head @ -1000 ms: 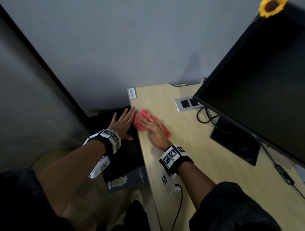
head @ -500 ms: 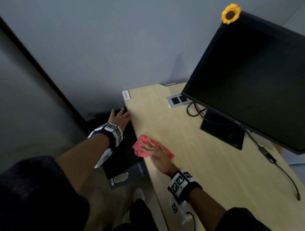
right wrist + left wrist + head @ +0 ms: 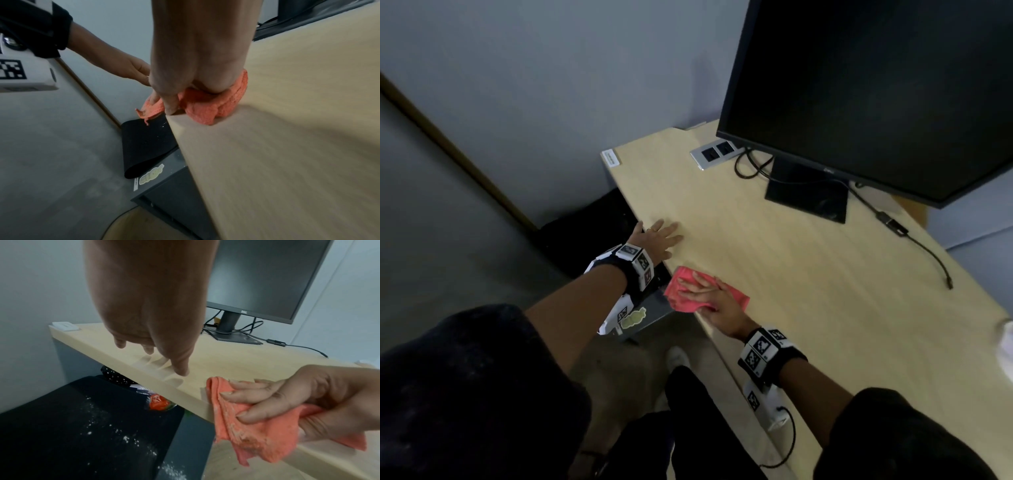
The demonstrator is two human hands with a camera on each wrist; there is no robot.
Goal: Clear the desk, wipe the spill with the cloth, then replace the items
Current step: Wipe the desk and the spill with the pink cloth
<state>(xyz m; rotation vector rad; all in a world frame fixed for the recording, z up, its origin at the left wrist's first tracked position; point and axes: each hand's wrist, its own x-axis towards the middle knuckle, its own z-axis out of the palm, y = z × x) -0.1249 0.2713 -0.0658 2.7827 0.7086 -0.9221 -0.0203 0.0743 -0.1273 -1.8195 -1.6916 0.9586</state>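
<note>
A pink cloth (image 3: pixel 675 291) lies bunched on the left edge of the light wooden desk (image 3: pixel 791 274), partly hanging over it. My right hand (image 3: pixel 715 298) holds the cloth, fingers spread over its top and thumb tucked under it, as the left wrist view shows for the cloth (image 3: pixel 246 434) and the right hand (image 3: pixel 298 399). My left hand (image 3: pixel 659 240) rests flat on the desk edge just beyond, fingers straight and empty. In the right wrist view the cloth (image 3: pixel 205 110) is crumpled beneath my palm.
A black-lined bin (image 3: pixel 82 426) dusted with white crumbs stands below the desk edge, a red wrapper (image 3: pixel 158 402) inside. A dark monitor (image 3: pixel 876 85) on its stand, a socket plate (image 3: pixel 714 154), a loose cable (image 3: pixel 928 253) and a white label (image 3: pixel 611 158) occupy the desk.
My right hand dragged the cloth along the desk's left edge toward me. My left hand rose from the bin and now lies on the desk top.
</note>
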